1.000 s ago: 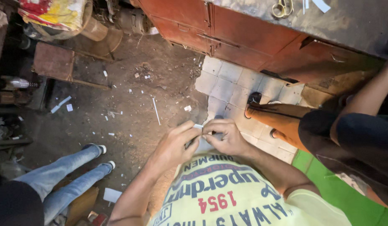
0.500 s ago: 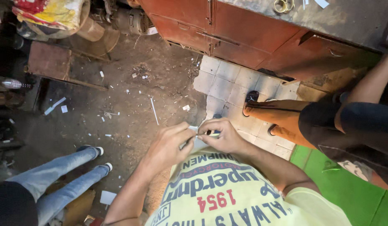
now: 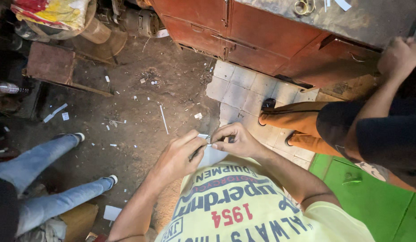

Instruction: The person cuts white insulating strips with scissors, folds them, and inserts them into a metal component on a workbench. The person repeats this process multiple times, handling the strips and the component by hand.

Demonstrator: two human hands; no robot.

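Both hands meeting at chest height above dirt floor (image 3: 127,103), left hand (image 3: 178,157) and right hand (image 3: 237,141) pinching a small pale strip (image 3: 204,136) between fingertips, yellow printed shirt (image 3: 243,206) below, red metal cabinet (image 3: 261,40) ahead, bystander's jeans (image 3: 42,179) at left

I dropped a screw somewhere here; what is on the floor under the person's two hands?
Under the left hand and right hand, holding a small pale piece, lie dirt floor and pale tiles. The spot straight below is covered.
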